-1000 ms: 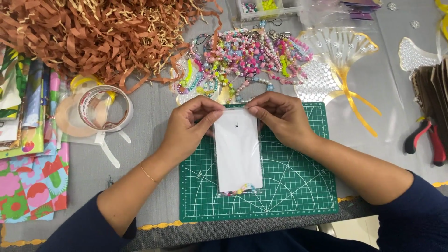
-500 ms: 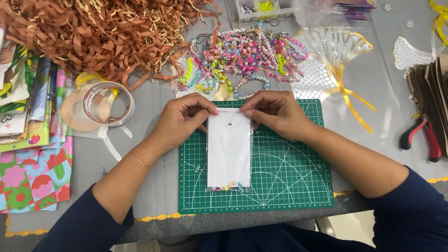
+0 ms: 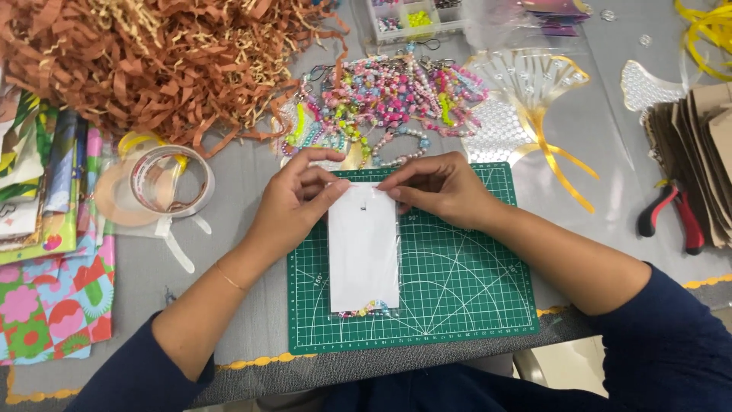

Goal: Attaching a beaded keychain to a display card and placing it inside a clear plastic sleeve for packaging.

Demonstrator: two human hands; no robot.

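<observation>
Left hand (image 3: 293, 200) and right hand (image 3: 442, 189) pinch the far edge of a clear packet (image 3: 364, 248) lying on the green cutting mat (image 3: 465, 282).

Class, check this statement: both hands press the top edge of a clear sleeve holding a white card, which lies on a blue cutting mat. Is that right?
Not quite. The head view shows the left hand and right hand at the top of the clear sleeve holding a white card, but the gridded cutting mat is green, not blue.
</observation>
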